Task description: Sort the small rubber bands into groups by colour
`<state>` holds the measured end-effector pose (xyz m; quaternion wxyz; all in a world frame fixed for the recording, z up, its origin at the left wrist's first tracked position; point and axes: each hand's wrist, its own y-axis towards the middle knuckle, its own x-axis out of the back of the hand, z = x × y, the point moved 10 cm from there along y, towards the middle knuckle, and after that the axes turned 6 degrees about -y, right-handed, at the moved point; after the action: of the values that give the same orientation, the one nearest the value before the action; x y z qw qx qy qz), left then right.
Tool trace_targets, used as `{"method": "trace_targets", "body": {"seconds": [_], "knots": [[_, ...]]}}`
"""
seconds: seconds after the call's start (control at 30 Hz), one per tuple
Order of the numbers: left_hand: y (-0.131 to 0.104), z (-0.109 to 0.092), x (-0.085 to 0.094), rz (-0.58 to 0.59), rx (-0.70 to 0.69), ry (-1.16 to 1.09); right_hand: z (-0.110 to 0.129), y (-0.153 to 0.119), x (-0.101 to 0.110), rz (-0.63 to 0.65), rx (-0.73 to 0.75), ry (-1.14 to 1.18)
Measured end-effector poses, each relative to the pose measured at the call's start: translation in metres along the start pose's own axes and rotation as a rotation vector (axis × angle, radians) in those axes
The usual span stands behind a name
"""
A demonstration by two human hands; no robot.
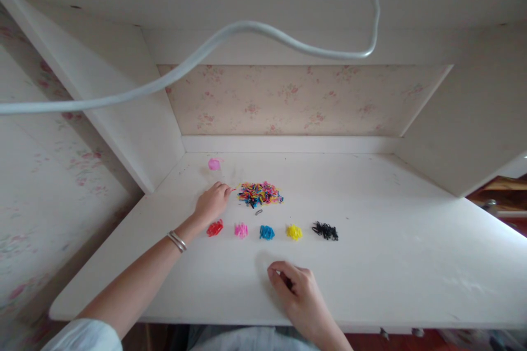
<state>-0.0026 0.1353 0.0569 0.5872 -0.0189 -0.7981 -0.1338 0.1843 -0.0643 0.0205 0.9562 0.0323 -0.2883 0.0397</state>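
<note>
My left hand, with silver bangles at the wrist, pinches a small reddish rubber band at the left edge of a mixed heap of colourful rubber bands. In front of the heap runs a row of sorted piles: red bands, pink bands, blue bands, yellow bands and black bands. One loose dark band lies between heap and row. Below the blue and yellow piles, my right hand rests with fingers curled, thumb against forefinger; its inside is hidden.
A pink translucent object lies at the back left of the white desk. Side panels and a low back ledge bound the desktop. A white cable or bar crosses the upper view, below a shelf.
</note>
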Motion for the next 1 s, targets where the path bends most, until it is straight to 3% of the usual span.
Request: {"method": "trace_targets", "body": {"seconds": [0.17, 0.4, 0.57, 0.8, 0.9, 1.0], "knots": [[-0.017, 0.008, 0.014, -0.009, 0.004, -0.017, -0.001, 0.001, -0.001, -0.013, 0.010, -0.028], [-0.076, 0.020, 0.032, -0.089, -0.022, -0.089, 0.000, 0.001, -0.002, -0.005, 0.014, -0.034], [-0.105, 0.027, 0.030, -0.110, 0.001, -0.107, 0.002, 0.002, -0.003, 0.000, 0.017, -0.053], [-0.113, 0.032, 0.021, -0.104, 0.002, -0.129, 0.001, 0.003, -0.008, 0.023, -0.037, -0.014], [-0.117, 0.034, 0.022, -0.125, -0.003, -0.149, 0.019, 0.014, 0.003, 0.075, -0.030, -0.015], [-0.127, 0.034, 0.026, -0.171, 0.012, -0.194, 0.051, 0.041, 0.029, 0.043, 0.093, -0.217]]}}
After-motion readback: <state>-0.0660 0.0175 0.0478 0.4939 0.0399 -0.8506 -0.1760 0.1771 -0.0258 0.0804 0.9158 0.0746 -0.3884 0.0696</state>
